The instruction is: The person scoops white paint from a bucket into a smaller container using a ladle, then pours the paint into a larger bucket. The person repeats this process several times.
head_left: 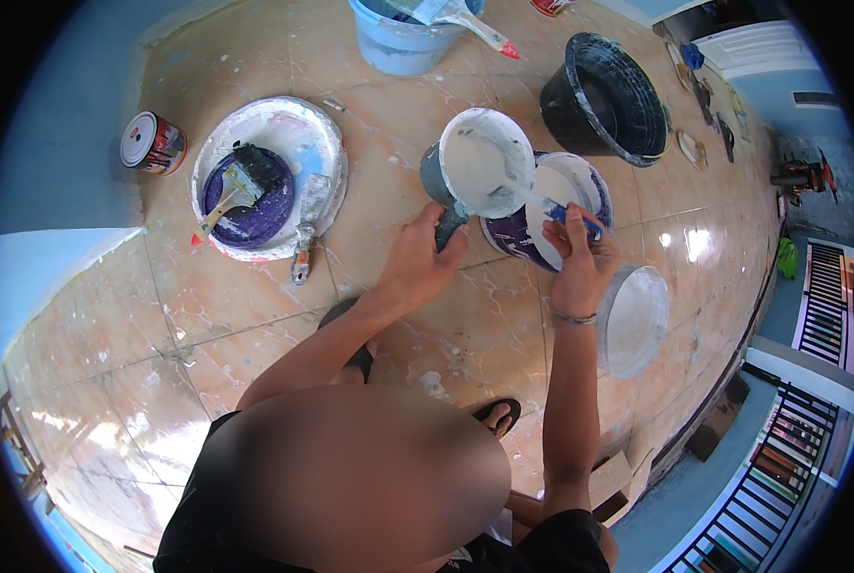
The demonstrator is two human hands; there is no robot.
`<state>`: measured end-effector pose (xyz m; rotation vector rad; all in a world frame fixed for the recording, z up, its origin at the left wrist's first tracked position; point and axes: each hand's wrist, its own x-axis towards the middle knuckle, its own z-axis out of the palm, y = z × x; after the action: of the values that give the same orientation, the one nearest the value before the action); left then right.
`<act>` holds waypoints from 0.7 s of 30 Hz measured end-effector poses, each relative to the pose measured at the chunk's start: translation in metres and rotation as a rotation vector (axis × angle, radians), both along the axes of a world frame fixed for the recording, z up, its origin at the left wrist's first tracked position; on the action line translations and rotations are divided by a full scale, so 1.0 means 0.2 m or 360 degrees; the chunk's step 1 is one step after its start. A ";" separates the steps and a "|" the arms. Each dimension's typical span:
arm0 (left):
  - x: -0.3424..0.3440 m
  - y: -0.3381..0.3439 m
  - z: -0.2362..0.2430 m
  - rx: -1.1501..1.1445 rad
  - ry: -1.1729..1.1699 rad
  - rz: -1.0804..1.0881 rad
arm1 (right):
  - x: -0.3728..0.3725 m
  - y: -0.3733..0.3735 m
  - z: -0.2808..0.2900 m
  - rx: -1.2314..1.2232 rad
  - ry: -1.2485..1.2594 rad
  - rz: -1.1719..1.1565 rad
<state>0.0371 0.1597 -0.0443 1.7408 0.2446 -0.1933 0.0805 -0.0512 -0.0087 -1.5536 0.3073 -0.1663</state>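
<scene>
My left hand (429, 244) grips the handle of a grey-green paint cup (475, 153) that holds pale, creamy paint. My right hand (580, 258) holds a blue-handled brush (580, 215), its pale head reaching to the cup's right side. Behind and right of the cup stands a white-and-purple bucket (594, 191) of white paint, partly hidden. A translucent round container (637, 320) with white contents sits right of my right wrist.
On the left are a paint-splattered white lid (308, 129) with a purple lid, brush and scraper, and a paint can (155, 143). A blue bucket (398, 48) and black bucket (580, 105) stand beyond. Railings (823, 296), footwear (694, 148) and a motorbike (800, 177) are at right.
</scene>
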 end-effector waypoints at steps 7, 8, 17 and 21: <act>-0.01 0.01 0.01 -0.0013 0.0031 -0.0027 | -0.08 0.02 0.01 0.0165 -0.0031 -0.0067; -0.01 0.01 0.01 -0.0009 0.0038 -0.0031 | -0.08 0.01 0.01 0.0117 -0.0100 -0.0060; 0.00 0.01 0.04 -0.0002 0.0040 -0.0034 | -0.08 0.02 -0.03 -0.0232 -0.0308 0.0001; -0.01 0.01 0.04 -0.0027 0.0023 -0.0007 | -0.08 0.05 -0.04 -0.0014 -0.0134 -0.0035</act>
<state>0.0343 0.1609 -0.0365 1.7236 0.2489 -0.2109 0.0647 -0.0418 -0.0157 -1.5481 0.2578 -0.2498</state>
